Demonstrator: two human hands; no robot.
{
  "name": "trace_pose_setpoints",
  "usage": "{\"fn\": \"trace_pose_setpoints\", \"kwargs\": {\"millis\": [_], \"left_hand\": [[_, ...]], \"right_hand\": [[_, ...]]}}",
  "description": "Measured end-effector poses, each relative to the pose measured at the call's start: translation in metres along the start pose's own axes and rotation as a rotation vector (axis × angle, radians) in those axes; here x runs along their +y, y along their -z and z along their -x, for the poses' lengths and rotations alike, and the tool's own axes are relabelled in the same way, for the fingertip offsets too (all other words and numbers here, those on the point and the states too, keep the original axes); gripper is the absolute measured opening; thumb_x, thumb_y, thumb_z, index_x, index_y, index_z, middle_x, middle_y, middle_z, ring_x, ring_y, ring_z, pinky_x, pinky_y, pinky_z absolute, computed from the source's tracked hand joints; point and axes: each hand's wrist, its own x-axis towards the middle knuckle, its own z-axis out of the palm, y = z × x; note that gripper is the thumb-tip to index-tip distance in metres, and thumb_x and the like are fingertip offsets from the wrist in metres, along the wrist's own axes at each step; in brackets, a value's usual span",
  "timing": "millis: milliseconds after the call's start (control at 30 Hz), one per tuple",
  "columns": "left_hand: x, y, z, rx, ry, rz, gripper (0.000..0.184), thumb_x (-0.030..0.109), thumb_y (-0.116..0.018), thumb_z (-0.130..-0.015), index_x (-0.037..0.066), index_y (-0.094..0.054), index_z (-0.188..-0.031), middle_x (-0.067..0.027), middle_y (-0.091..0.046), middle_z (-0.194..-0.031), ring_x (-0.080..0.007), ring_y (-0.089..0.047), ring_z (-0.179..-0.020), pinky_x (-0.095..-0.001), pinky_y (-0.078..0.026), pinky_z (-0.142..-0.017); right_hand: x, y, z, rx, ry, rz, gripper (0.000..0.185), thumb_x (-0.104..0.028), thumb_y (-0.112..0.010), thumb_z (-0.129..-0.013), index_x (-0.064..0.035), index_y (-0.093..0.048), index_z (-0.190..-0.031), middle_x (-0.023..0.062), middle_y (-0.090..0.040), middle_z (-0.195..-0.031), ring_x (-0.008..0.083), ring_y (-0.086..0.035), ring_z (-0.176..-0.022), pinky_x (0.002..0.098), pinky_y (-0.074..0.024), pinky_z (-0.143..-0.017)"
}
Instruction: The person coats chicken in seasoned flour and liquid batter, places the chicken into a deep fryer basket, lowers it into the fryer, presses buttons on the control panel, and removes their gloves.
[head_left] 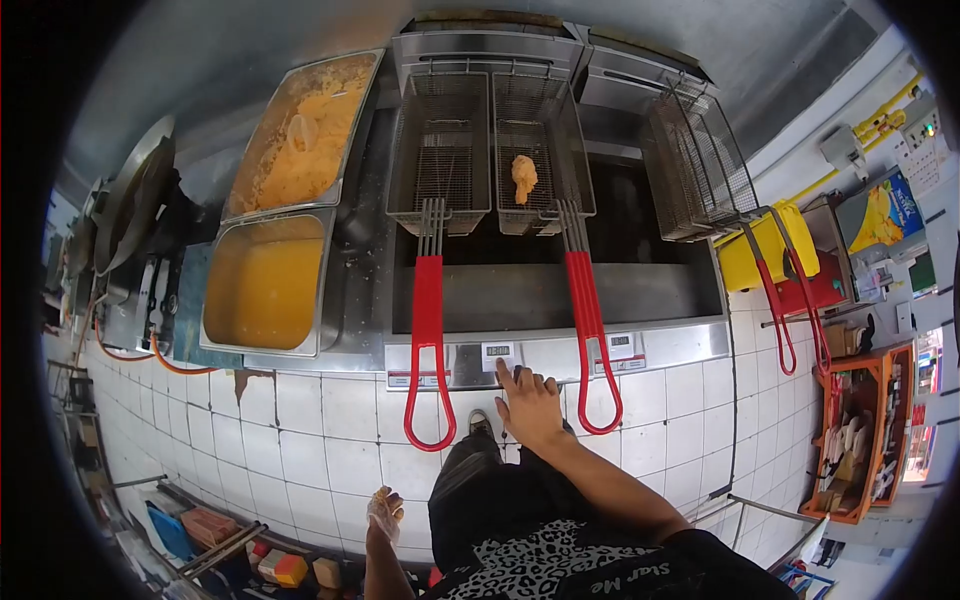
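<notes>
My right hand point(530, 404) is at the fryer's front panel point(467, 372), its index finger at a small digital timer point(497, 352) and its fingers apart. Low beside my body hangs my left hand point(385, 512), coated with batter or flour, its fingers curled; whether it holds anything is unclear. One breaded chicken piece point(523, 178) lies in the middle wire basket point(545, 110), whose red handle point(588, 310) points toward me. The left wire basket point(440, 130) has no food in it and a similar red handle point(428, 310).
At the left stand a metal pan of flour coating point(300, 150) and a pan of yellow liquid point(268, 285). Another basket point(700, 160) hangs at the right, near a yellow bin point(745, 262). An orange shelf point(862, 440) stands farther right.
</notes>
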Motion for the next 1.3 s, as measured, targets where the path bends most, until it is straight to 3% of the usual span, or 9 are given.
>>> {"fn": "trace_pose_setpoints", "kwargs": {"millis": [133, 200, 367, 600, 933, 967, 1067, 1167, 1300], "left_hand": [[0.005, -0.002, -0.007, -0.063, 0.009, 0.012, 0.034, 0.045, -0.059, -0.100, 0.016, -0.061, -0.118, -0.0005, -0.065, -0.095, -0.0154, -0.060, -0.085, -0.0304, -0.039, -0.065], [0.008, 0.002, -0.015, -0.122, -0.012, 0.026, 0.033, 0.045, -0.057, -0.101, 0.016, -0.061, -0.116, 0.0010, -0.064, -0.093, -0.0142, -0.058, -0.083, -0.0300, -0.039, -0.065], [0.019, -0.006, 0.002, -0.102, -0.044, -0.029, 0.037, 0.050, -0.057, -0.100, 0.017, -0.059, -0.117, 0.0024, -0.062, -0.091, -0.0134, -0.056, -0.083, -0.0296, -0.038, -0.065], [0.028, -0.011, -0.017, -0.087, 0.000, -0.107, 0.042, 0.052, -0.058, -0.098, 0.018, -0.058, -0.124, -0.0006, -0.063, -0.099, -0.0161, -0.056, -0.086, -0.0324, -0.039, -0.069], [0.057, -0.044, 0.000, -0.176, -0.032, -0.115, 0.033, 0.043, -0.064, -0.096, 0.021, -0.059, -0.119, 0.0021, -0.064, -0.101, -0.0151, -0.059, -0.091, -0.0317, -0.040, -0.071], [0.056, -0.047, 0.001, -0.121, -0.009, -0.135, 0.028, 0.042, -0.058, -0.099, 0.021, -0.059, -0.118, 0.0031, -0.063, -0.100, -0.0136, -0.058, -0.092, -0.0317, -0.040, -0.072], [0.056, -0.058, 0.010, -0.043, -0.017, -0.116, 0.030, 0.039, -0.069, -0.094, 0.016, -0.063, -0.112, 0.0013, -0.065, -0.086, -0.0149, -0.062, -0.079, -0.0327, -0.041, -0.067], [0.057, -0.052, -0.001, -0.137, 0.022, -0.177, 0.026, 0.043, -0.059, -0.098, 0.022, -0.060, -0.113, 0.0028, -0.064, -0.095, -0.0136, -0.059, -0.089, -0.0305, -0.040, -0.070], [0.044, -0.034, -0.036, -0.212, -0.023, -0.209, 0.028, 0.043, -0.063, -0.096, 0.021, -0.060, -0.114, 0.0015, -0.065, -0.094, -0.0150, -0.059, -0.086, -0.0303, -0.040, -0.068]], "right_hand": [[0.014, 0.001, 0.008, 0.111, -0.045, -0.071, 0.064, -0.026, -0.073, -0.086, -0.0102, -0.052, -0.144, 0.0169, -0.059, -0.107, 0.0325, -0.063, -0.096, 0.0473, -0.0490, -0.081], [0.039, 0.019, 0.021, 0.204, -0.166, -0.211, 0.064, -0.016, -0.077, -0.079, -0.0033, -0.055, -0.138, 0.0194, -0.059, -0.113, 0.0369, -0.062, -0.096, 0.0491, -0.0496, -0.079], [0.143, 0.019, 0.067, 0.353, -0.371, -0.043, 0.060, -0.019, -0.074, -0.083, 0.0004, -0.054, -0.137, 0.0225, -0.053, -0.134, 0.0404, -0.050, -0.124, 0.0510, -0.0392, -0.101], [0.165, 0.013, 0.066, 0.260, -0.318, 0.075, 0.065, -0.034, -0.070, -0.088, -0.0015, -0.051, -0.142, 0.0130, -0.051, -0.144, 0.0361, -0.047, -0.133, 0.0518, -0.0339, -0.109], [0.167, 0.014, 0.062, 0.242, -0.351, 0.061, 0.060, -0.036, -0.066, -0.090, -0.0027, -0.054, -0.139, 0.0125, -0.052, -0.143, 0.0360, -0.048, -0.133, 0.0527, -0.0342, -0.106], [0.166, 0.014, 0.062, 0.244, -0.351, 0.072, 0.059, -0.035, -0.066, -0.090, -0.0026, -0.054, -0.138, 0.0124, -0.052, -0.143, 0.0359, -0.048, -0.133, 0.0526, -0.0344, -0.106], [0.167, 0.014, 0.061, 0.256, -0.330, 0.089, 0.057, -0.034, -0.065, -0.091, -0.0022, -0.055, -0.136, 0.0125, -0.053, -0.141, 0.0356, -0.050, -0.131, 0.0524, -0.0358, -0.104], [0.172, 0.016, 0.060, 0.231, -0.322, 0.093, 0.056, -0.034, -0.065, -0.091, -0.0023, -0.055, -0.136, 0.0124, -0.053, -0.141, 0.0350, -0.050, -0.130, 0.0524, -0.0362, -0.103], [0.173, 0.014, 0.063, 0.223, -0.318, 0.113, 0.057, -0.035, -0.065, -0.090, -0.0028, -0.055, -0.137, 0.0122, -0.053, -0.142, 0.0335, -0.051, -0.128, 0.0526, -0.0362, -0.103]]}}
